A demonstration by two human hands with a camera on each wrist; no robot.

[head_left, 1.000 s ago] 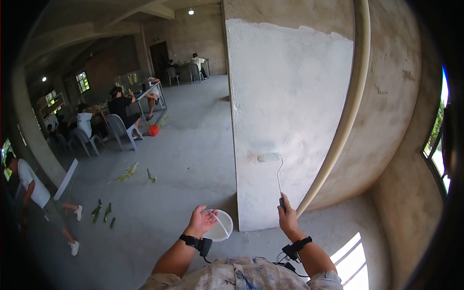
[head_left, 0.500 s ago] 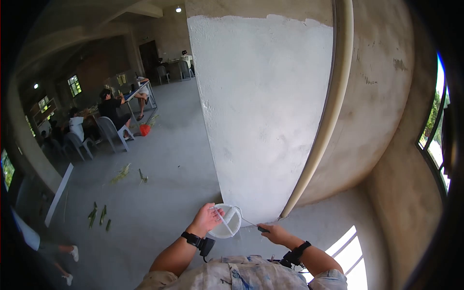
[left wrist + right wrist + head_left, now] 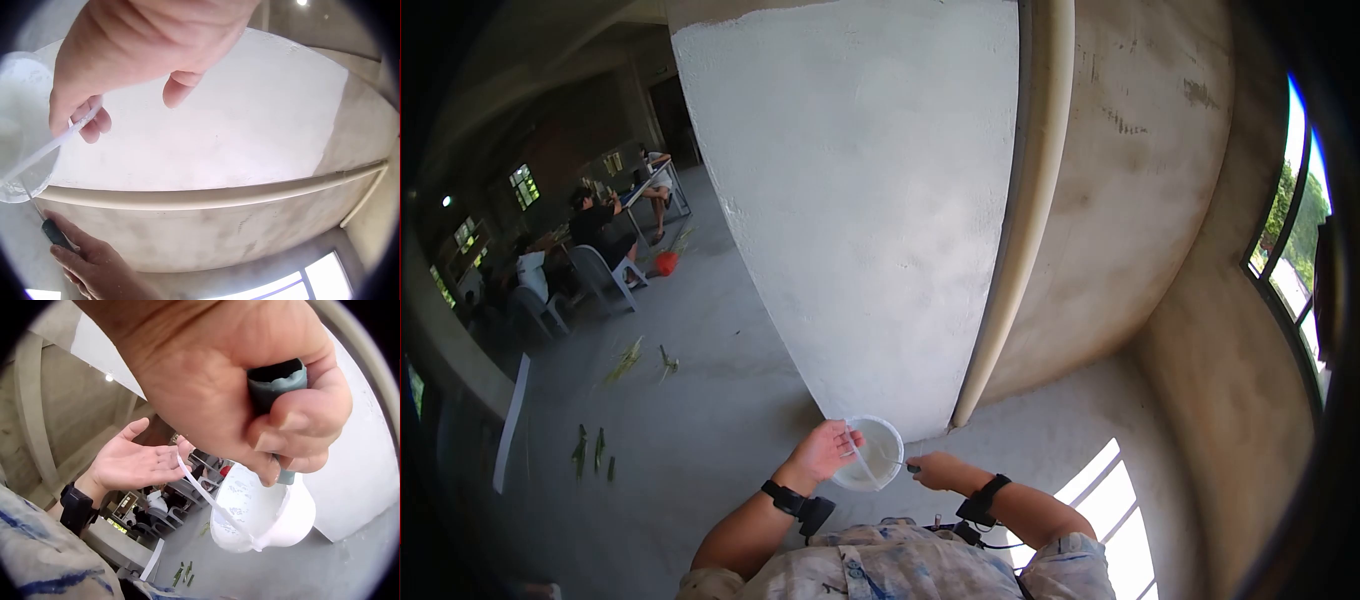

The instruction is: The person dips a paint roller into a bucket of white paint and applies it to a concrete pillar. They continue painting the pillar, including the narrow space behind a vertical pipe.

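My left hand (image 3: 820, 452) carries a small white paint bucket (image 3: 872, 455) in front of my chest; its thin white bail handle (image 3: 62, 137) hangs over my curled fingers (image 3: 94, 122). My right hand (image 3: 935, 470) grips the dark green grip of a paint roller (image 3: 278, 378), whose wire shaft (image 3: 892, 462) reaches into the bucket (image 3: 275, 512). The roller head is hidden inside the bucket. In the right wrist view my left hand (image 3: 137, 465) shows palm up with the bail (image 3: 209, 497) across it.
A white-painted pillar (image 3: 870, 200) rises right in front of me, with a cream pipe (image 3: 1020, 220) down its right edge and bare plaster wall (image 3: 1160, 200) beyond. A window (image 3: 1290, 230) is at right. People sit at tables (image 3: 590, 240) far left; green scraps (image 3: 595, 450) lie on the floor.
My right hand brought the roller down off the pillar and into the bucket. The left hand kept the bucket. The view has closed in on the pillar.
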